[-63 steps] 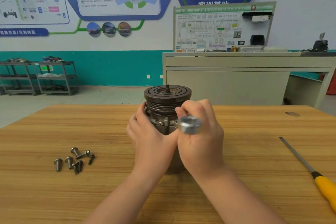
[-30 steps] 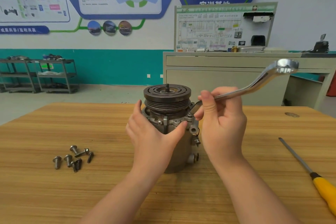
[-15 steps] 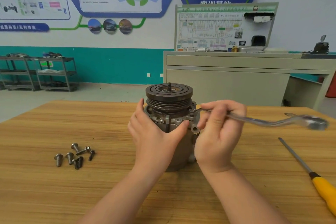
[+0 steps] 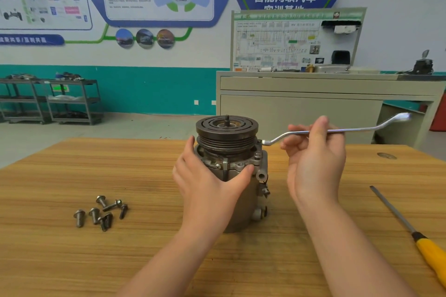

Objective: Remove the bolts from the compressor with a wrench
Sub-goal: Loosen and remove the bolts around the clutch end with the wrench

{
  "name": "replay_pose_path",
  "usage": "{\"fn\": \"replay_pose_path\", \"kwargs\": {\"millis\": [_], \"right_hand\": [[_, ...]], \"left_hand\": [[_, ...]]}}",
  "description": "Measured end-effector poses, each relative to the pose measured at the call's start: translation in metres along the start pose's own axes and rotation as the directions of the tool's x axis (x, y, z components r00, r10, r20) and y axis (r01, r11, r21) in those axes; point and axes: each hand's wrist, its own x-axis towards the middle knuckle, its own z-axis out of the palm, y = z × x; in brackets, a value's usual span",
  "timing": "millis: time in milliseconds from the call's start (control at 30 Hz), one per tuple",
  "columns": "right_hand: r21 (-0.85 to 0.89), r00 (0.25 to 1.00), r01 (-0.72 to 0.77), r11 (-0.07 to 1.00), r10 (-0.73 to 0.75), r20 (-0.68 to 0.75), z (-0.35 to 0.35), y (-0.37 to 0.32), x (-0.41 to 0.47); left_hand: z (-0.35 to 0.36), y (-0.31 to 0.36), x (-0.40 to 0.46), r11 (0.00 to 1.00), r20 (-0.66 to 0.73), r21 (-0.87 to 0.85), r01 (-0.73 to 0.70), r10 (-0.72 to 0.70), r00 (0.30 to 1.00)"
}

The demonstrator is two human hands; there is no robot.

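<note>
The grey compressor point(image 4: 243, 205) stands upright on the wooden table point(image 4: 60, 260), its dark grooved pulley point(image 4: 226, 132) on top. My left hand point(image 4: 207, 181) grips the compressor's body just under the pulley, thumb on the front flange. A silver offset ring wrench point(image 4: 350, 130) reaches out to the right, its near end seated on a bolt at the compressor's upper right rim. My right hand point(image 4: 313, 159) holds the wrench's shaft between thumb and fingers. Several removed bolts point(image 4: 101, 212) lie in a loose pile on the table to the left.
A screwdriver with a yellow handle point(image 4: 410, 226) lies on the table at the right. A knot mark point(image 4: 386, 155) shows near the far right edge. Beyond the table stand a beige bench point(image 4: 313, 103) with a wiring board and grey shelving carts point(image 4: 48, 101).
The wrench's free end has swung up and back from low right toward the far right, still on the bolt. My right hand shifted further out along the shaft. The left hand stayed put.
</note>
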Motion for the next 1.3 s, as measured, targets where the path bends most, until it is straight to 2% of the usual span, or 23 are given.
{"fn": "replay_pose_path", "kwargs": {"millis": [67, 133, 300, 433, 500, 667, 833, 900, 933, 967, 1033, 1100, 1167, 1233, 1300], "right_hand": [[-0.181, 0.987, 0.161, 0.97, -0.153, 0.058, -0.001, -0.001, -0.008], [-0.274, 0.956, 0.288, 0.918, -0.262, 0.128, -0.001, -0.001, -0.016], [-0.319, 0.856, 0.508, 0.8, -0.427, 0.291, 0.0, 0.002, -0.025], [-0.337, 0.73, 0.673, 0.658, -0.52, 0.444, -0.003, 0.009, -0.029], [-0.339, 0.698, 0.708, 0.619, -0.542, 0.467, -0.005, 0.013, -0.031], [-0.37, 0.692, 0.721, 0.586, -0.6, 0.401, -0.007, 0.02, -0.035], [-0.399, 0.487, 0.869, 0.294, -0.655, 0.578, -0.002, 0.026, -0.04], [-0.389, 0.493, 0.867, 0.31, -0.638, 0.591, 0.0, 0.026, -0.045], [-0.387, 0.551, 0.834, 0.393, -0.629, 0.548, 0.0, 0.026, -0.047], [-0.372, 0.644, 0.765, 0.526, -0.608, 0.464, 0.001, 0.025, -0.048], [-0.27, 0.842, 0.537, 0.799, -0.492, 0.22, 0.003, 0.02, -0.046], [-0.181, 0.955, 0.292, 0.939, -0.295, 0.005, 0.002, 0.016, -0.034], [-0.079, 0.997, -0.017, 0.997, 0.011, -0.078, -0.002, 0.012, -0.014], [0.035, 0.957, -0.287, 0.957, 0.288, -0.037, -0.006, 0.01, 0.003], [0.11, 0.922, -0.386, 0.916, 0.385, 0.031, -0.007, 0.007, 0.011]], "left_hand": [[0.0, 0.0, 0.0, 1.0, 0.001, -0.001, 0.007, -0.007, 1.0], [0.0, 0.0, 0.0, 1.0, -0.002, -0.001, 0.014, -0.014, 1.0], [0.0, 0.001, 0.0, 1.0, -0.014, 0.011, 0.001, -0.001, 1.0], [0.001, 0.0, 0.001, 1.0, -0.017, 0.013, -0.005, 0.005, 1.0], [0.001, 0.0, 0.0, 1.0, -0.016, 0.017, -0.006, 0.006, 1.0], [0.002, -0.002, 0.0, 1.0, -0.021, 0.005, 0.004, -0.004, 1.0], [0.001, -0.001, 0.001, 1.0, -0.006, -0.026, 0.006, -0.007, 1.0], [0.0, 0.0, 0.0, 0.999, -0.001, -0.034, 0.006, -0.006, 1.0], [0.0, 0.0, 0.0, 1.0, -0.011, -0.023, 0.005, -0.005, 1.0], [0.001, 0.0, 0.0, 1.0, -0.022, -0.009, 0.004, -0.004, 1.0], [0.001, 0.0, 0.0, 1.0, -0.03, 0.011, 0.004, -0.004, 1.0], [0.001, 0.0, 0.0, 1.0, -0.025, 0.009, 0.003, -0.003, 1.0], [0.001, -0.001, 0.0, 1.0, -0.022, 0.003, 0.005, -0.005, 1.0], [0.001, -0.001, 0.001, 1.0, -0.012, 0.007, 0.013, -0.013, 1.0], [0.0, 0.0, 0.002, 1.0, -0.005, 0.02, 0.02, -0.02, 1.0]]}}
